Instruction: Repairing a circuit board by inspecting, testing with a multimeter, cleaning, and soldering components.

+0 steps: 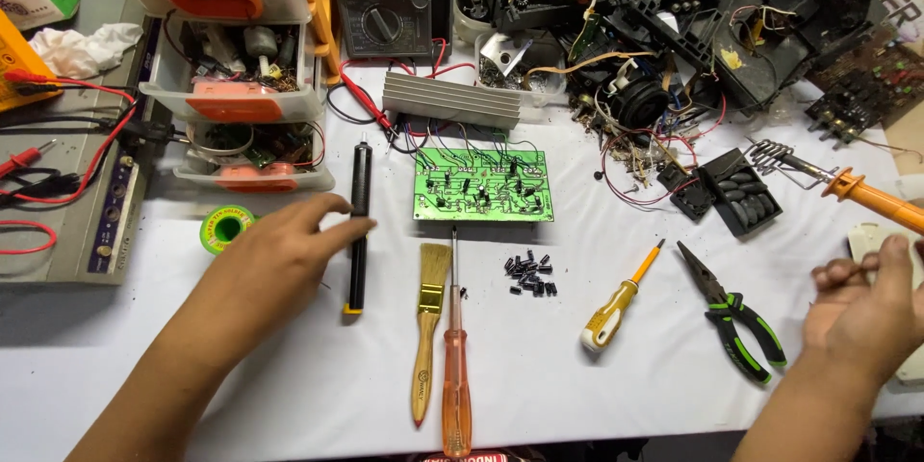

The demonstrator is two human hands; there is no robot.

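reaching with loose open fingers, the left hand (289,250) touches the black desoldering pump (359,226) lying just beside its fingertips.

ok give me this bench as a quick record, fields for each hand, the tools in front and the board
left hand: fingertips touching a black pen-shaped tool with a yellow tip
right hand: pinching something small and thin, by a white object at the frame edge
board: green circuit board, flat, centre of the white table
front tools: brush, orange-handled screwdriver, yellow screwdriver, green-black pliers
small parts: heap of black components under the board
far right: soldering iron with orange handle
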